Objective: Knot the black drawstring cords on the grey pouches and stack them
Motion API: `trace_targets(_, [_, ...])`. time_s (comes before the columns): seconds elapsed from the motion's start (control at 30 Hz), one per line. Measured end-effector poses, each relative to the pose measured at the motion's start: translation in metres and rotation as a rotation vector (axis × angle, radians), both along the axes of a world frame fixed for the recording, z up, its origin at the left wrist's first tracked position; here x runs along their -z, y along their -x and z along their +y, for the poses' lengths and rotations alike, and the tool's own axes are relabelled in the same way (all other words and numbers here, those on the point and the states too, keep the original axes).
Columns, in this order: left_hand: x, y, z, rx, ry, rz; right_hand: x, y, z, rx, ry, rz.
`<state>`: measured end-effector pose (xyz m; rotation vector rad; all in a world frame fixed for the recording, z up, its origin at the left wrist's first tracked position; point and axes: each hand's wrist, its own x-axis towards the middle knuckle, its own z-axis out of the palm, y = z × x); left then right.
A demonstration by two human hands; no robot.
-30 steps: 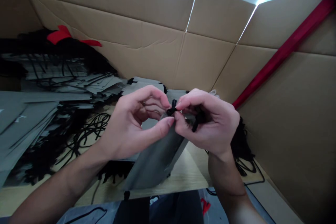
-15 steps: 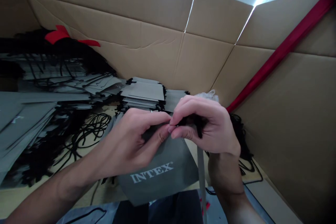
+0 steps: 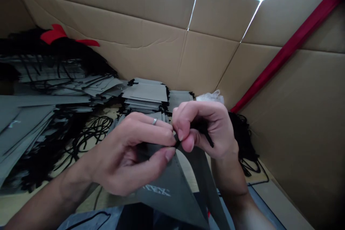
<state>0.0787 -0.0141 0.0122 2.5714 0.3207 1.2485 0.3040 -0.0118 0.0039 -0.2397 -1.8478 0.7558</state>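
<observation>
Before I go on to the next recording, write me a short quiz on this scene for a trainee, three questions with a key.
1. What colour is the small piece where the fingers of the left hand and the right hand meet? A) white B) black C) red
2. Which hand wears a ring?
3. True or false: the right hand lies flat with its fingers spread apart.

Key: 1. B, black. 2. The left hand. 3. False; it is curled.

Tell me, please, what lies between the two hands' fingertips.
In the head view, black cord shows between the left hand and right hand.
</observation>
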Motion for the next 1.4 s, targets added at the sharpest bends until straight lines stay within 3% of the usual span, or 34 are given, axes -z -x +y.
trace_targets(0.1, [-0.001, 0.003, 0.000, 0.024, 0.060, -0.013, -0.001, 0.000, 0.002, 0.047, -0.025, -0.002])
trace_targets(0.23, [-0.003, 0.000, 0.004, -0.050, 0.016, -0.081, -0.006, -0.007, 0.002, 0.171, -0.025, -0.032])
trace_targets(0.5, [0.005, -0.005, 0.010, -0.096, -0.027, -0.108, -0.011, -0.013, -0.005, 0.288, -0.065, -0.045])
trace_targets(0.9, [0.011, -0.007, 0.010, -0.241, -0.202, -0.023, -0.012, -0.008, -0.012, 0.414, -0.087, -0.047])
trace_targets(1.07, [0.014, -0.009, 0.014, -0.228, -0.305, 0.030, -0.008, -0.006, -0.013, 0.455, -0.071, -0.038])
trace_targets(1.27, [0.009, -0.009, 0.010, -0.188, -0.234, 0.026, -0.007, -0.006, -0.017, 0.459, -0.047, -0.056])
trace_targets(1.4, [0.007, -0.006, 0.009, -0.140, -0.134, 0.052, -0.010, -0.010, -0.013, 0.438, -0.124, -0.109])
